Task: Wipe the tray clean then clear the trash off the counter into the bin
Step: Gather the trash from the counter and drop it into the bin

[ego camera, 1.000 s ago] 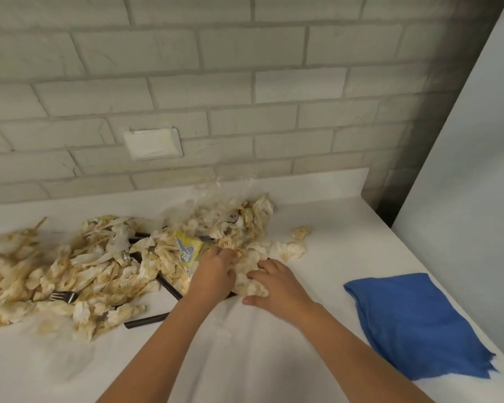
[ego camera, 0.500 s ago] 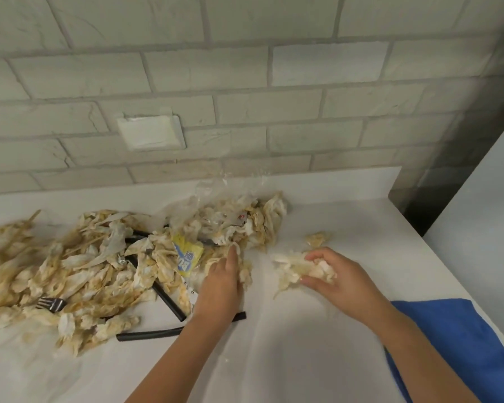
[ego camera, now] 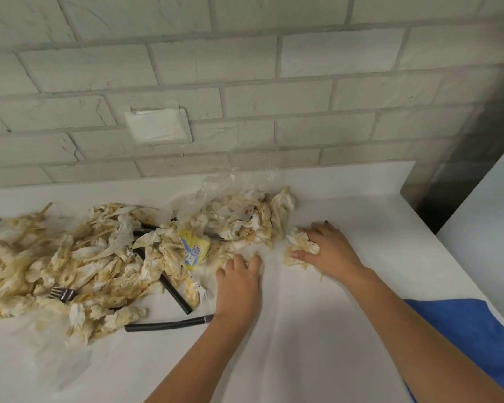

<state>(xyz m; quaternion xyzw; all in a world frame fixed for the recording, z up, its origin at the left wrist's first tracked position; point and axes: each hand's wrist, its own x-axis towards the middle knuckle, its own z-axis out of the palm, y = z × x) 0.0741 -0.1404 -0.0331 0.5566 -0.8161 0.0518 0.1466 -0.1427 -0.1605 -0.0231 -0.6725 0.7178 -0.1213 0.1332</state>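
A: Trash, position?

B: Heap of soiled napkins (ego camera: pixel 85 266), yellow-brown stained, spread along the white counter (ego camera: pixel 303 359) from the left edge to about the middle, close to the brick wall (ego camera: pixel 245 68). Mixed in: a yellow wrapper (ego camera: pixel 194 251) with blue print, a black fork (ego camera: pixel 61 293) with tines showing at the near side, and a black utensil handle (ego camera: pixel 169 325) lying flat just in front of the heap. Clear plastic film (ego camera: pixel 239 184) is bunched at the heap's back right.

A: Right hand?

B: Right hand (ego camera: pixel 329 251) is palm down on the counter, just right of the heap. Its fingers are curled over a small wad of napkins (ego camera: pixel 301 245), thumb tucked against the near side, so it has hold of that wad. The wad sits apart from the main heap by a narrow gap.

A: Left hand?

B: Left hand (ego camera: pixel 239 282) is at the heap's near right corner, fingers bent down onto stained tissue. Fingertips are buried in the paper; cannot tell whether it grips or only presses.

A: Anything else?

B: Blue cloth (ego camera: pixel 483 344) flat at the counter's right edge, well apart from the heap. Blank wall plate (ego camera: pixel 157 125) on the bricks above it.
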